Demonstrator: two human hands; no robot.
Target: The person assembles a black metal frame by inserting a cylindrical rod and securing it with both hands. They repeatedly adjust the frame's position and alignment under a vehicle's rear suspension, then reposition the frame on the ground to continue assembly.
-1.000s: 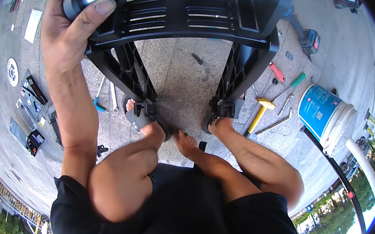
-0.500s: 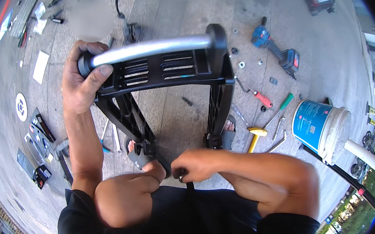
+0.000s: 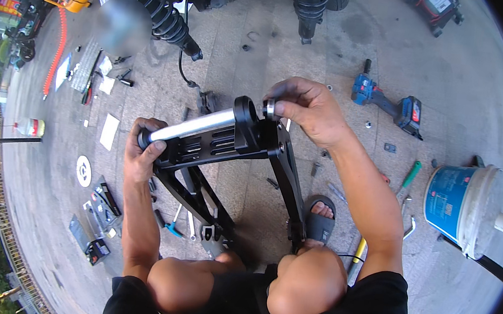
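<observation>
Head view: the black U-shaped metal frame (image 3: pixel 288 192) is held between the knees and the two hands, its two legs running down from the fingers to beside the feet. Around its left top end, where the bright silver tube (image 3: pixel 196 127) begins, the left hand (image 3: pixel 142 156) is wrapped, with the thumb laid over the near side. By the right hand (image 3: pixel 309 115), a small silver-and-black metal ring (image 3: pixel 269 109) is pinched between thumb and fingertips. This ring is held just beside the black round eyelet (image 3: pixel 246 114) at the tube's right end; whether the two are touching cannot be told. Between the hands, below the tube, the slotted black crosspiece (image 3: pixel 223 144) is seen.

Beyond the right fingers, a black coil-spring shock absorber (image 3: pixel 310 2) is seen hanging. To the right of those fingers, a blue-and-black cordless power tool (image 3: pixel 388 103) is laid on the grey paved floor (image 3: pixel 364 39). Farther right and nearer the body, a blue-and-white plastic bucket (image 3: pixel 447 201) is placed. To the left of the left fingers, a white rectangular sheet (image 3: pixel 109 132) is laid, with a white round disc (image 3: pixel 83 171) nearer the body.
</observation>
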